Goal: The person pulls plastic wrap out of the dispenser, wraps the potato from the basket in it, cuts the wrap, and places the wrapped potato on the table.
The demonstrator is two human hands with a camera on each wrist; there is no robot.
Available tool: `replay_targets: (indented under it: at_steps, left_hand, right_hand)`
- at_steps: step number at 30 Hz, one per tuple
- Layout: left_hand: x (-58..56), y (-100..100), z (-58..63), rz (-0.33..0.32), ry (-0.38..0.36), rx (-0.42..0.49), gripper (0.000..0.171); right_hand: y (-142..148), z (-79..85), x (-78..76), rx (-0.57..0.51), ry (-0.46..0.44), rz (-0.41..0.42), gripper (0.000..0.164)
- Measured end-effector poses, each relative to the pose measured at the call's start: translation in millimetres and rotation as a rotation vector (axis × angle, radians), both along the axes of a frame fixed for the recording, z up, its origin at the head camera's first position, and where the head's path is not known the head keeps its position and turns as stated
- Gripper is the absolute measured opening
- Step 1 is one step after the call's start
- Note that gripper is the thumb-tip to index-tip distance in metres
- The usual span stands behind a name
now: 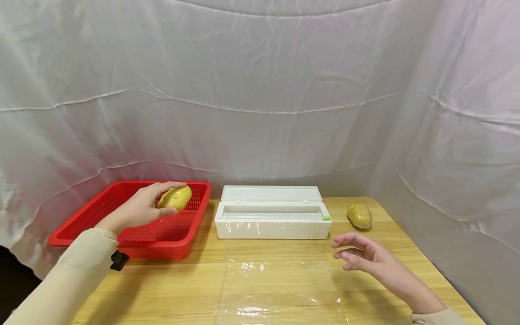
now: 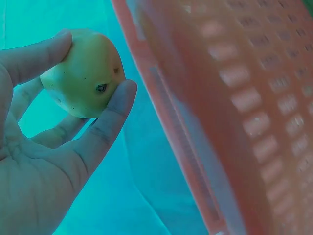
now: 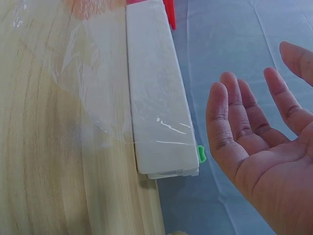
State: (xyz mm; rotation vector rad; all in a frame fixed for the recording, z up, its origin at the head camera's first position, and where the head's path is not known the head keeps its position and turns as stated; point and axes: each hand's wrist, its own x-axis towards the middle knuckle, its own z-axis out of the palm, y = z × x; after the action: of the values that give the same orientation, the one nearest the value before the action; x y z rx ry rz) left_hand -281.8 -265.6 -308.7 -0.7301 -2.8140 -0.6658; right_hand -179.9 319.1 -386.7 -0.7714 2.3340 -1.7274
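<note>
High over the red basket's right side, my left hand [image 1: 140,205] grips a yellow potato [image 1: 177,198] between thumb and fingers. Dark eyes mark this potato [image 2: 87,73] in the left wrist view. My right hand [image 1: 371,259] hovers above the table's right side, fingers loosely bent and holding nothing. Clear plastic wrap [image 1: 280,289] stretches toward me across the wood from a white wrap dispenser [image 1: 273,229], whose lid [image 1: 271,194] is raised at the back. A green slider [image 1: 326,217] sits at the dispenser's right end.
A perforated red plastic basket [image 1: 184,246] stands at the left of the wooden table [image 1: 178,289]. A second potato [image 1: 359,216] lies right of the dispenser. Pale cloth [image 1: 268,81] hangs behind the table and along its right side.
</note>
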Motion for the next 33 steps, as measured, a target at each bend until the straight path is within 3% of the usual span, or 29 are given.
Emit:
replay_targets:
  at_steps: [6,13,20,28,33]
  left_hand:
    - [7.0,22.3,4.3,-0.043,0.025,0.002,0.073]
    - [10.7,47.8,1.3,-0.145,0.085,0.023,0.073]
    - [16.3,76.2,-5.7,-0.196,0.051,0.036,0.073]
    - [22.0,103.7,-16.4,-0.257,-0.042,0.058,0.072]
    - [24.4,119.0,-26.4,-0.319,-0.040,0.061,0.074]
  right_hand:
    - [-0.4,-1.5,-0.5,0.012,-0.008,-0.009,0.036]
    - [-1.3,-1.1,0.8,-0.002,0.004,0.007,0.035]
    - [-0.1,-3.6,0.7,-0.004,-0.011,0.011,0.034]
    - [0.4,-4.5,2.2,0.005,-0.032,-0.013,0.034]
    - [1.4,-6.6,2.2,-0.001,-0.020,0.003,0.034]
